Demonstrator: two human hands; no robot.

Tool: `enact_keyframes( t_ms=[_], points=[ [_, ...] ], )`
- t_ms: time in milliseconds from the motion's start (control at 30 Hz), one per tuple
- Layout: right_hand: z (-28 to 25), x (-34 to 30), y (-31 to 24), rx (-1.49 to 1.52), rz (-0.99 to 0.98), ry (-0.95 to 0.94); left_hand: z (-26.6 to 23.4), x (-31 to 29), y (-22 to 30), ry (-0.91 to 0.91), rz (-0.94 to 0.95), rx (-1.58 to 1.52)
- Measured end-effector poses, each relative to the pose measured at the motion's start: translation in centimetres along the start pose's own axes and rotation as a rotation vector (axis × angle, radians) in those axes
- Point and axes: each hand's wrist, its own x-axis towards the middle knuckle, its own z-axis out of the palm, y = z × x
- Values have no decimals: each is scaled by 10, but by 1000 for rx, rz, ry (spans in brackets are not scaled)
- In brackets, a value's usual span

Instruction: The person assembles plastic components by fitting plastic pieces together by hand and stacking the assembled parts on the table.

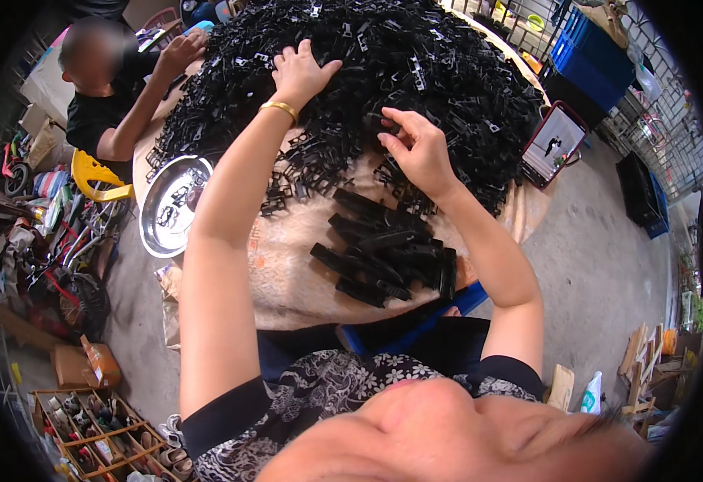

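A broad heap of small black plastic clip-like parts (367, 56) covers the far side of a cloth-covered table (287, 281). My left hand (301, 74) reaches onto the heap with its fingers spread, holding nothing that I can see. Closer to me and to the right, my right hand (420, 149) is curled, thumb and fingertips drawn toward each other. Whatever is between them blends into the black parts behind. Below that hand, several longer black pieces (383, 249) lie grouped near the table's front edge.
A round metal tray (162, 241) with a few black parts sits at the left edge. Another person (102, 96) sits at the far left, one hand by the heap. A phone (555, 145) leans at the right edge; blue crates (588, 60) stand beyond.
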Motion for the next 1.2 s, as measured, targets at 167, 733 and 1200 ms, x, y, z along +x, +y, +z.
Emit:
enact_keyframes(
  t_ms=[167,733,1200],
  points=[
    [-2,2,0,-27,-33,12,2,-2,17,-183,-7,-125],
    [-2,-4,-3,-302,-240,-457,-36,-46,-7,-312,368,-322],
    [-6,-11,-5,-809,-323,-542,-12,-29,36,-185,377,-322]
  ],
)
